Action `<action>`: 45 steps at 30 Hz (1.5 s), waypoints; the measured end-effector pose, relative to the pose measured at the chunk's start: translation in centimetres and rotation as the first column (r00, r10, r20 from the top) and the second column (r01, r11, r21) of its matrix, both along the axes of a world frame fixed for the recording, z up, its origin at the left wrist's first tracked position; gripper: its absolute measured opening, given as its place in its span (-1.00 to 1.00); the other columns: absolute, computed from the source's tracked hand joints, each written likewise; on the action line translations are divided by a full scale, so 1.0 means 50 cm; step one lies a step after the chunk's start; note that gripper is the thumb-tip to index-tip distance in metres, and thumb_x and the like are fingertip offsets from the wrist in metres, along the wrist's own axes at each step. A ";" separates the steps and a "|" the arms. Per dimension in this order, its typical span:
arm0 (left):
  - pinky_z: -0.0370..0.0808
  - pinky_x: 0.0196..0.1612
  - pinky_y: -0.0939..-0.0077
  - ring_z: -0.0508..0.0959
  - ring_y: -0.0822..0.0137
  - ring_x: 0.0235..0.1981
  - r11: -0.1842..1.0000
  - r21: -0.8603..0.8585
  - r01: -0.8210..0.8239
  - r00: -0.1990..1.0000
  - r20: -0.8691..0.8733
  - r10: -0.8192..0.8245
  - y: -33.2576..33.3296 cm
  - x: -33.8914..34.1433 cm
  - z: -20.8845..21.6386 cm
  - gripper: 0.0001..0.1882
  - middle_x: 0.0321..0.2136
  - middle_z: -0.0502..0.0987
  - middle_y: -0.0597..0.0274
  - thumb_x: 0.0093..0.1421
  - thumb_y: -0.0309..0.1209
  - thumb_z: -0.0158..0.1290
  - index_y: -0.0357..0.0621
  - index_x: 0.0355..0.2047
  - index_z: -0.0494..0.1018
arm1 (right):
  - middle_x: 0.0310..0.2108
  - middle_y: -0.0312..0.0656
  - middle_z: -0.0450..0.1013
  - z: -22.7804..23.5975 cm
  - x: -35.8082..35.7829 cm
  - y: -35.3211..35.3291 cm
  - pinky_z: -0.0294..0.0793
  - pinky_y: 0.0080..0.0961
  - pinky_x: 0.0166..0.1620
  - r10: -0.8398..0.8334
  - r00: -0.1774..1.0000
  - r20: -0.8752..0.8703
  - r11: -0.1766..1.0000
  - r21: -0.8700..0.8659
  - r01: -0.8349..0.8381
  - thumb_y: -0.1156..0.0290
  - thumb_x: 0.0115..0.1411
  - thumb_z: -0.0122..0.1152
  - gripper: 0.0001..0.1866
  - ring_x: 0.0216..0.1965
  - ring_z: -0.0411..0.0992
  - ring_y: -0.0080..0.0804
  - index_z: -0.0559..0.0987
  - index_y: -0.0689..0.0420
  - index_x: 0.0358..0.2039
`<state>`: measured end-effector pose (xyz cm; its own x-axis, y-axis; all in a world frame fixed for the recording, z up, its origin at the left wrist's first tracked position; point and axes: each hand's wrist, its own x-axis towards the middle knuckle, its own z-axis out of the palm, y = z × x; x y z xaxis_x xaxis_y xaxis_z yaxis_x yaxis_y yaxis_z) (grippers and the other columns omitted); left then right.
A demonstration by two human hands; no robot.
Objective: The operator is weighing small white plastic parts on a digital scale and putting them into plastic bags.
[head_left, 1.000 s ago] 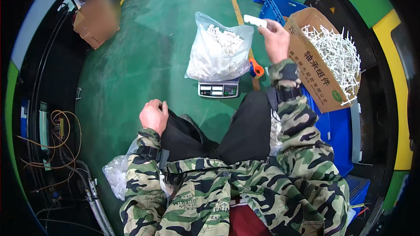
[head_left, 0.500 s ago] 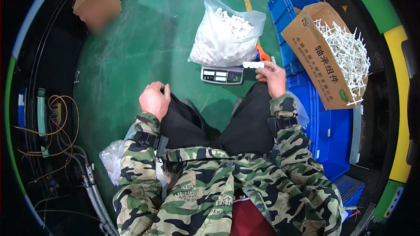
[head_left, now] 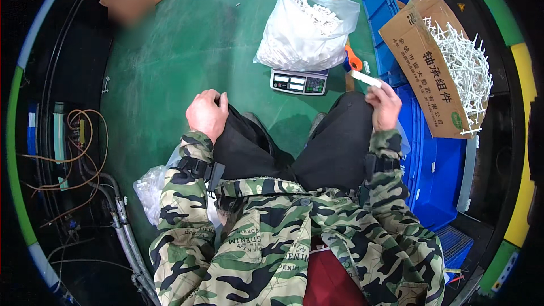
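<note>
1. Our right hand (head_left: 385, 106) pinches 1 white plastic piece (head_left: 365, 78) between thumb and fingers, above our right knee, near the scale (head_left: 299, 81).
2. Our left hand (head_left: 207, 114) rests fisted on our left knee — holding nothing.
3. The piece looks light, stiff, thin — best gripped mid-length.

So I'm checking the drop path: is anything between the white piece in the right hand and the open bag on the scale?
Nothing visible blocks it. The right hand holds the white piece just right of the bag; only an orange object sits low beside the scale.
</note>
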<state>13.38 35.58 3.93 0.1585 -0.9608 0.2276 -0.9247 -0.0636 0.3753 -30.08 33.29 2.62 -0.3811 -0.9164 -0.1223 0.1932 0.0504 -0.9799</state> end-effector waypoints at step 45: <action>0.50 0.06 0.24 0.62 0.00 -0.04 0.986 0.151 0.064 0.934 -0.358 -0.006 -0.351 -0.068 0.092 -0.25 -0.12 0.62 -0.16 0.18 0.15 0.10 -0.42 -0.02 0.51 | -0.20 -0.05 0.56 0.155 -0.053 -0.288 0.53 -0.53 -0.26 0.188 0.826 -0.531 0.981 0.148 -0.129 -0.10 0.17 0.33 -0.23 -0.31 0.52 -0.44 0.48 0.38 0.09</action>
